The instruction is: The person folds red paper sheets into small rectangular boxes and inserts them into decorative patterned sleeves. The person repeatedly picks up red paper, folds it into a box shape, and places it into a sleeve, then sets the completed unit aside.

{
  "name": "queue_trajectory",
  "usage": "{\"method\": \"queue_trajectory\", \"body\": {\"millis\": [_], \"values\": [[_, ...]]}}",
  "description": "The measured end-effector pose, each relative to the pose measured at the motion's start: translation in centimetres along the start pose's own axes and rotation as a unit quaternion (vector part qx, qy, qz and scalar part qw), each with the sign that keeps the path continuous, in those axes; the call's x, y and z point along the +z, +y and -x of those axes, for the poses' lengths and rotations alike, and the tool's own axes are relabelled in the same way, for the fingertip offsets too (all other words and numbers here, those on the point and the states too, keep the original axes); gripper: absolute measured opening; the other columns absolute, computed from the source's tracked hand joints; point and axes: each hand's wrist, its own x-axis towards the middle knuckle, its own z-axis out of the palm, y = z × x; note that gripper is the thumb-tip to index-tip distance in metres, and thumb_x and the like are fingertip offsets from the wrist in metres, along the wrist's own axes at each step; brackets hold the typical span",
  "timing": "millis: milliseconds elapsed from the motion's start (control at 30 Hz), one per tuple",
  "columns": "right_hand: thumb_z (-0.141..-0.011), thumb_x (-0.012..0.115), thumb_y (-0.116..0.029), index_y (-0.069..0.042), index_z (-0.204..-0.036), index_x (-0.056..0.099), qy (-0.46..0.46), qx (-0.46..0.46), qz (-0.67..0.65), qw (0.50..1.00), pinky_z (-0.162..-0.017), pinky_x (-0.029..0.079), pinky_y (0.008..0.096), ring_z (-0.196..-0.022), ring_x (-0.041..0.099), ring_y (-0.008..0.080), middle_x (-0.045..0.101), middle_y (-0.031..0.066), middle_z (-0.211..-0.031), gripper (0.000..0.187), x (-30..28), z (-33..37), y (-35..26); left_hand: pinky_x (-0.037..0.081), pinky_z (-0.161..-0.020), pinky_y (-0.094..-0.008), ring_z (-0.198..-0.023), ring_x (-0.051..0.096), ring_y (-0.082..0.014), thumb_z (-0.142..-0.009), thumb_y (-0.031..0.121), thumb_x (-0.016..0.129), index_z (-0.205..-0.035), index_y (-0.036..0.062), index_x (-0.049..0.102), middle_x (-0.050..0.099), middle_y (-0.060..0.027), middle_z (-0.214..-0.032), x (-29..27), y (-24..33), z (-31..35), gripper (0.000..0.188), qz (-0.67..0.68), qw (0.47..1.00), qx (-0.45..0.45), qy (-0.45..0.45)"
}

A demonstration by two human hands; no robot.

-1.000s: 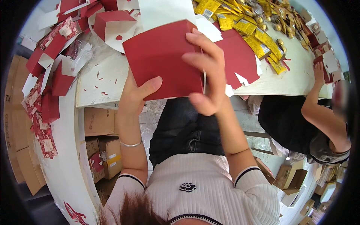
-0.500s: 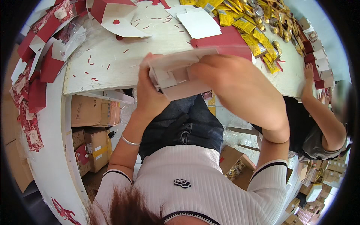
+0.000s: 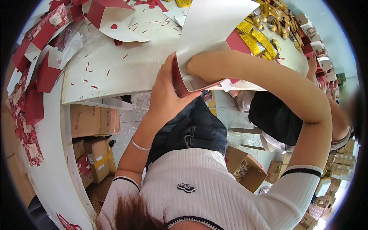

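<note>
A cardboard gift box (image 3: 214, 27), red outside and white inside, is held tilted over the table's near edge, its tall white flap standing up toward the far side. My left hand (image 3: 163, 92) grips the box at its left side, thumb along the lower edge and fingers around the back. My right hand (image 3: 207, 66) reaches into the box from the right. Its fingers are hidden inside, so whether they hold anything does not show.
Yellow snack packets (image 3: 255, 40) are heaped at the far right. An open red box (image 3: 111, 19) stands at the far left, with more red boxes (image 3: 48, 73) along the left side. Thin red strips lie scattered on the white table (image 3: 142, 53). Another person's arm (image 3: 312, 65) is at right.
The box has turned so that its red outside and tall white flap now show. My right hand has gone deeper into it, and my right elbow has swung outward to the right.
</note>
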Motion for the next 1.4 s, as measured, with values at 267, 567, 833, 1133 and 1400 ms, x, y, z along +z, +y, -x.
{"method": "queue_trajectory", "body": {"millis": [267,567,833,1133,1400], "values": [[-0.077,0.051,-0.015,-0.003,-0.091,0.062,0.011,0.052,0.026,0.998,-0.067,0.05,0.0361,-0.08,0.062,0.0275,0.061,0.0188,-0.089,0.022,0.2,0.4,-1.6,0.039,-0.091,-0.0382,-0.108,0.045,-0.0331,-0.058,0.012,0.077,-0.124,0.0052,0.032,0.044,-0.0164,-0.119,0.4,-1.2,0.3,0.08,0.038,0.998,-0.004,0.051],[-0.084,0.055,-0.022,0.007,-0.121,0.039,0.135,-0.154,-0.953,0.224,-0.087,0.044,0.0309,-0.102,0.055,0.021,0.053,0.0149,-0.116,0.05,4.5,7.8,-2.9,0.026,-0.099,-0.0537,-0.111,0.044,-0.034,-0.07,0.012,0.067,-0.098,0.0187,0.041,0.047,-0.0109,-0.118,-6.1,-2.8,-2.6,0.039,-0.136,0.882,0.414,0.177],[-0.082,0.058,-0.01,0.001,-0.107,0.053,0.319,-0.1,-0.876,0.348,-0.078,0.048,0.0285,-0.088,0.059,0.0146,0.061,0.01,-0.102,0.027,6.9,2.9,-3.6,0.028,-0.099,-0.0407,-0.115,0.039,-0.0288,-0.07,0.007,0.063,-0.121,0.012,0.036,0.038,-0.0153,-0.126,-8.8,0.6,-2.3,0.058,-0.075,0.992,0.079,0.056],[-0.076,0.064,-0.009,0.001,-0.087,0.06,0.416,0.186,-0.465,0.759,-0.056,0.043,0.0304,-0.068,0.055,0.0153,0.059,0.0099,-0.079,0.016,6.6,1.6,-4.1,0.035,-0.095,-0.0311,-0.118,0.036,-0.0194,-0.079,-0.004,0.052,-0.137,0.0023,0.006,0.026,-0.0151,-0.134,-2.0,0.8,1.0,0.075,0.294,0.946,-0.103,0.089],[-0.067,0.061,-0.007,-0.004,-0.098,0.059,0.605,0.136,-0.158,0.769,-0.075,0.035,0.0356,-0.086,0.048,0.0259,0.049,0.0122,-0.094,0.031,7.4,-0.1,-6.7,0.033,-0.097,-0.0308,-0.118,0.036,-0.0199,-0.077,-0.006,0.051,-0.137,0.0006,0.008,0.026,-0.0154,-0.135,-0.9,1.3,0.7,0.074,0.221,0.968,-0.069,0.092]]}}
